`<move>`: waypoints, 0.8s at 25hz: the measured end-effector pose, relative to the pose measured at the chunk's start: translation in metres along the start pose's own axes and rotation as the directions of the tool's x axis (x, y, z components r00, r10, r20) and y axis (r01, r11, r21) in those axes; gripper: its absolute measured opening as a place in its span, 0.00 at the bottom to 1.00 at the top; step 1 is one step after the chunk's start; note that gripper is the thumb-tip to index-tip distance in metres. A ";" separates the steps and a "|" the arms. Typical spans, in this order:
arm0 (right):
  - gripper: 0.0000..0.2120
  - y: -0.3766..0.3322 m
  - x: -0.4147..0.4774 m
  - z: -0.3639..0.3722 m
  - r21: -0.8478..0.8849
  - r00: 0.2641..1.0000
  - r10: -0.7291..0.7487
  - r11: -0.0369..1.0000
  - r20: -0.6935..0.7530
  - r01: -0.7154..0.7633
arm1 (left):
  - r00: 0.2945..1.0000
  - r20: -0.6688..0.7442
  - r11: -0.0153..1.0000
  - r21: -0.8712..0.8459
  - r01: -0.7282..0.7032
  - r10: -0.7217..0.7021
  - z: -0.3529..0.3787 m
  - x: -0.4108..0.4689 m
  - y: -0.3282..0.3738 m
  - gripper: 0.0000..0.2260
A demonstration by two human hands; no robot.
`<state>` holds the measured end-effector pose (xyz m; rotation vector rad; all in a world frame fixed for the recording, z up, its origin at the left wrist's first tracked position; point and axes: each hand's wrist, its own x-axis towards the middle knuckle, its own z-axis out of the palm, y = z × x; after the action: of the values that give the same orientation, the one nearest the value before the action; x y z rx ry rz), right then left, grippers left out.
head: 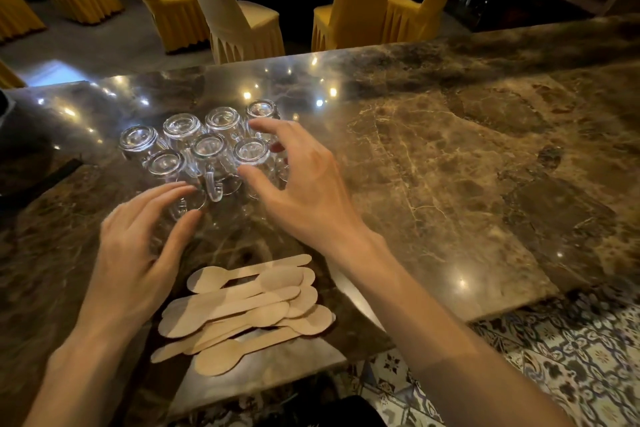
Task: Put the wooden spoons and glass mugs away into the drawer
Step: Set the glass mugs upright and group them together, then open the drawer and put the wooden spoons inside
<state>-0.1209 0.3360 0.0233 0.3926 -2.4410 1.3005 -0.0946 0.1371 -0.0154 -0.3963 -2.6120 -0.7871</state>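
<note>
- The glass mugs (pixel 201 149) stand upside down in a bunch on the marble counter (pixel 450 166), just past both hands.
- The left hand (pixel 138 253) is spread wide, holding nothing, its fingertips touching the nearest mug.
- The right hand (pixel 304 180) is spread too, curling over the right-side mugs.
- The wooden spoons (pixel 249 308) lie in a pile nearer the body, pointing sideways.
- No drawer shows.

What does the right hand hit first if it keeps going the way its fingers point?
Likely the nearest right-hand glass mug, upside down in the cluster; the right hand is open around it, though whether it touches is unclear.
</note>
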 end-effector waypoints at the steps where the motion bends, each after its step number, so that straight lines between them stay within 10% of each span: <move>1: 0.22 -0.003 -0.007 -0.001 0.007 1.000 -0.001 1.000 0.001 0.001 | 1.000 0.000 1.000 0.004 0.010 -0.010 -0.001 -0.008 0.000 0.20; 13: 0.13 -0.043 -0.103 0.011 0.396 0.976 0.200 0.906 -0.085 -0.151 | 0.985 0.073 0.987 0.018 0.157 -0.158 -0.017 -0.104 -0.016 0.17; 20: 0.04 -0.050 -0.189 0.044 0.877 0.835 0.550 0.396 0.011 -0.272 | 0.943 0.055 0.939 0.122 0.321 -0.329 -0.008 -0.132 -0.029 0.20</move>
<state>0.0622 0.2875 -0.0430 -0.2430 -1.4758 2.5731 0.0141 0.0887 -0.0807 0.0438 -2.8163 -0.7334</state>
